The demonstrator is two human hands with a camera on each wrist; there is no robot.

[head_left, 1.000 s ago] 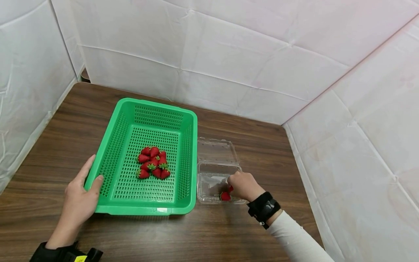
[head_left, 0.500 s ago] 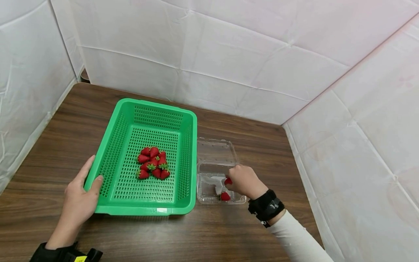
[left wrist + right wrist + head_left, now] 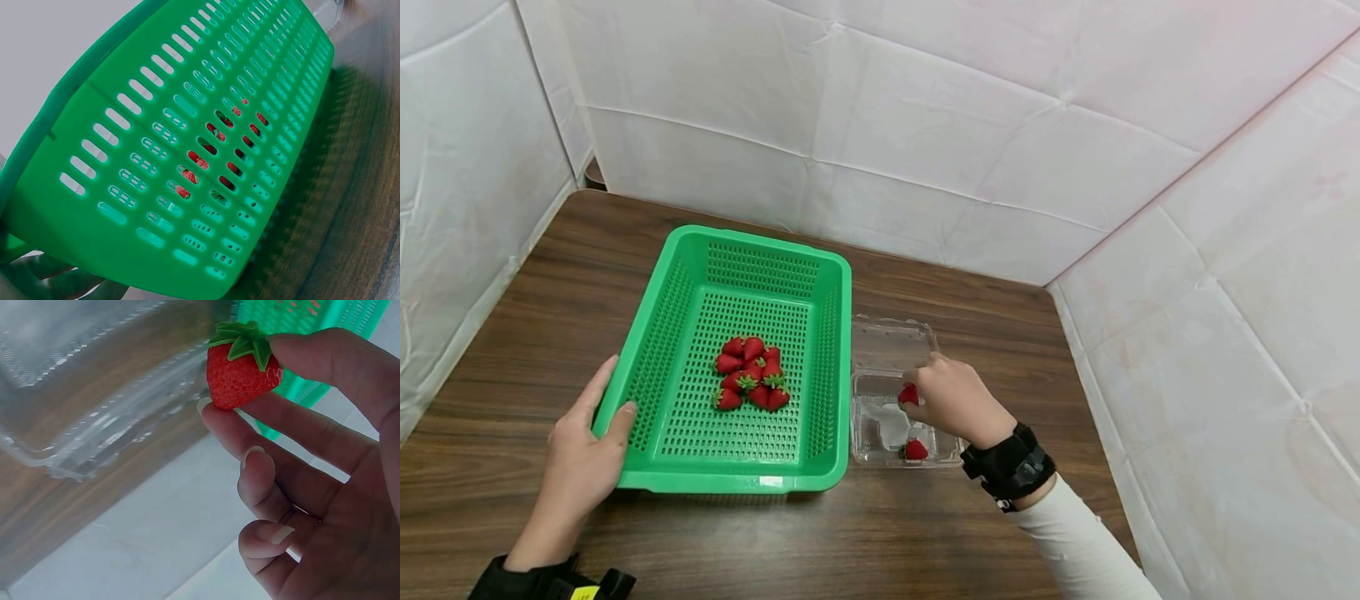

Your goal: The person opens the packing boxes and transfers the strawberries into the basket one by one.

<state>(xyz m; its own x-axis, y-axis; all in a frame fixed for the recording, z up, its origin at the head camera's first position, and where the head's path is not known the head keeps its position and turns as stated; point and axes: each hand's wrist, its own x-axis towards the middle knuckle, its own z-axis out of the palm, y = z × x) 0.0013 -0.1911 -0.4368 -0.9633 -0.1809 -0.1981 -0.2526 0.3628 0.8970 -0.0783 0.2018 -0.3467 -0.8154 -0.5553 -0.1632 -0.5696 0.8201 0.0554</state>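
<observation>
Over the clear clamshell box [image 3: 895, 417], right hand [image 3: 951, 400] has a strawberry [image 3: 242, 365] pinched btw thumb and index fingertip, green leafy cap pointing up. Wrist cam shows it best: the other fingers [image 3: 269, 481] are loosely curled below and hold nothing. From the head cam that berry [image 3: 907, 394] sits just above the box's tray half, w/ the hand's black wrist strap [image 3: 1007, 467] near the box's right front corner.

One more strawberry [image 3: 914, 450] lies in the tray near its front edge, next to a white pad or paper liner [image 3: 887, 423]. Box lid is flipped open toward the back, lying flat on the table.

Just left of the box, pretty much touching it, is a green perforated basket [image 3: 752, 479]. Approx ten strawberries [image 3: 749, 372] are bunched in a pile around the middle of its floor. Left hand [image 3: 580, 454] holds the basket's front left corner, thumb hooked over the rim and fingers down along the outside wall. Left wrist cam only gives the basket's slotted wall [image 3: 187, 187] up close w/ bits of red showing through the holes; can't make out the fingers clearly there.

Everything sits on a dark wood-grain table [image 3: 1000, 350], w/ white sheeted walls [image 3: 925, 125] on the left, back and right sides.
</observation>
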